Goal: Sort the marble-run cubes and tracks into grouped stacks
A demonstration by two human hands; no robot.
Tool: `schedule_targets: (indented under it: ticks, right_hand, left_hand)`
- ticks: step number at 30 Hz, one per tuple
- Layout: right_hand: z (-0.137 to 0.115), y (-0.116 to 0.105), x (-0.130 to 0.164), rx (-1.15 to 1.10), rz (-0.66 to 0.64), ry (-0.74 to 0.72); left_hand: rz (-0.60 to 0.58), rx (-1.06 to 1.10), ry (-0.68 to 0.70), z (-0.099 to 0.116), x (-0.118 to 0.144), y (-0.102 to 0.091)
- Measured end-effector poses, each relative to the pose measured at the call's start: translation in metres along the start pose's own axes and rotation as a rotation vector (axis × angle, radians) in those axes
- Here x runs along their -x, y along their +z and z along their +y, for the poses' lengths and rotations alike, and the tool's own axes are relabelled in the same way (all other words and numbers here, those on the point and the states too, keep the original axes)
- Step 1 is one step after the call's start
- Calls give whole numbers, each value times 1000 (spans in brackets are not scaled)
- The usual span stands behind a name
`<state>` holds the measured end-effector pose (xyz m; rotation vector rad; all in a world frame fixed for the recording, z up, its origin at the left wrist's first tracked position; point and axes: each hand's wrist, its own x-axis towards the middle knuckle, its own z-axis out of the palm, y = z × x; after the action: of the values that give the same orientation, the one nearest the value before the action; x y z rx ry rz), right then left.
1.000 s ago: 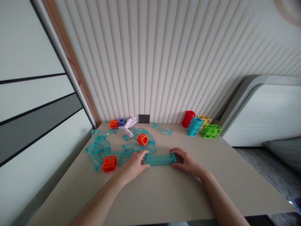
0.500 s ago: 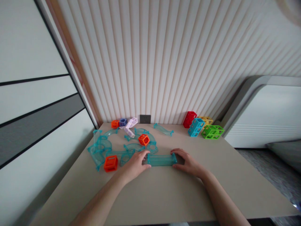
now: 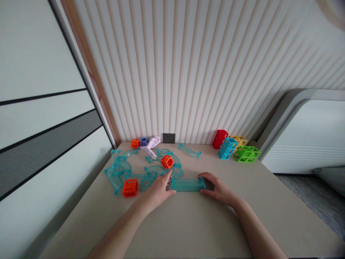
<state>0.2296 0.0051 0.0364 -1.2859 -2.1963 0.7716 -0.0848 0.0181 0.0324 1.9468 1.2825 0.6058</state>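
A straight, see-through teal track piece lies crosswise on the table between my hands. My right hand is closed around its right end, fingertips on the far edge and thumb on the near edge. At the left end is my left hand, its index finger stretched out past the far edge and its thumb lying apart near the close edge. Whether its other fingers touch the piece is hidden. Just beyond my left hand sits an orange open-frame cube. A second orange frame block stands left of my left forearm.
Teal curved tracks spread over the table's left side. Lilac pieces and a dark blue block lie at the back. Red, light blue, yellow and green frame blocks stand back right.
My left index finger has lifted and straightened away from the track piece's far edge. My right hand keeps its hold. The whole view has shifted slightly.
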Motion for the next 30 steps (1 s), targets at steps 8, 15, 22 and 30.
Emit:
schedule_targets:
  ticks: [8, 15, 22, 30]
  right_hand:
    - [-2, -1, -1, 4, -7, 22]
    - [-1, 0, -2, 24, -17, 20]
    - [-1, 0, -2, 23, 1, 1]
    - [-1, 1, -1, 27, 3, 1]
  left_hand:
    - [286, -92, 199, 42, 45, -56]
    - [773, -360, 71, -13, 11, -176]
    - [641, -460, -273, -104, -25, -209]
    - [593, -367, -312, -121, -34, -201]
